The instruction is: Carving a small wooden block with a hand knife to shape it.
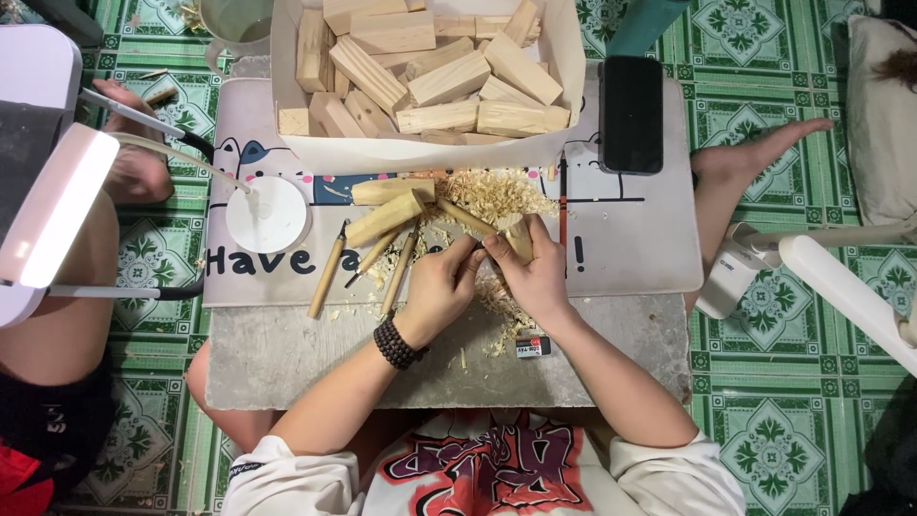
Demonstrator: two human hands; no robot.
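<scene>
Beside three carving tools (368,263), left hand (435,287) and right hand (537,277) each grip one wood piece (521,239).

Green patterned floor tiles (793,420) cover the room. A low grey tabletop (287,354) stands on them, a lit white lamp (53,205) beyond its left edge, a pale cushion (879,124) past its right edge.

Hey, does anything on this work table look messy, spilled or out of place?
Yes. Wood shavings are strewn over the mat and slab around both hands. The left hand and right hand grip a wood piece amid them. A small battery lies loose among the chips.
</scene>
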